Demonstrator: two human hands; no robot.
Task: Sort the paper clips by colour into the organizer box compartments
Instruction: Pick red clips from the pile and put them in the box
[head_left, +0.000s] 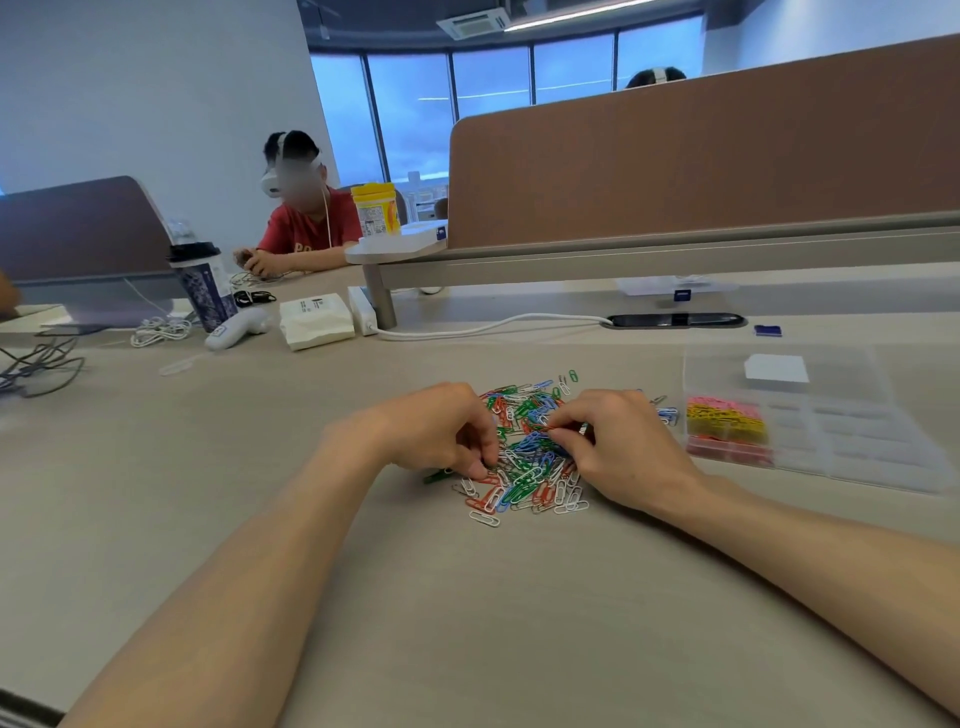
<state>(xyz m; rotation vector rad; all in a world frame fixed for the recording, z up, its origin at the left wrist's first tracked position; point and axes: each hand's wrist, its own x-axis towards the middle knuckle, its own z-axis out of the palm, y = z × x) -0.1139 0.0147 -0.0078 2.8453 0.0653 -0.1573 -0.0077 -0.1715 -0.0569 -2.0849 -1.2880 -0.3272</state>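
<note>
Paper clips (527, 467) heaped between grips for easy picking. Right grip (618, 447) pinches a red clip (546, 427); left grip (436, 431) curled, hold unclear. Organizer box (831, 447) near right grip.

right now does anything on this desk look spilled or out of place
Nothing looks damaged. The loose heap of mixed coloured paper clips lies unsorted on the beige desk between the left hand and right hand, as expected mid-sort. A few blue clips lie apart, beside the clear plastic organizer box.
</note>
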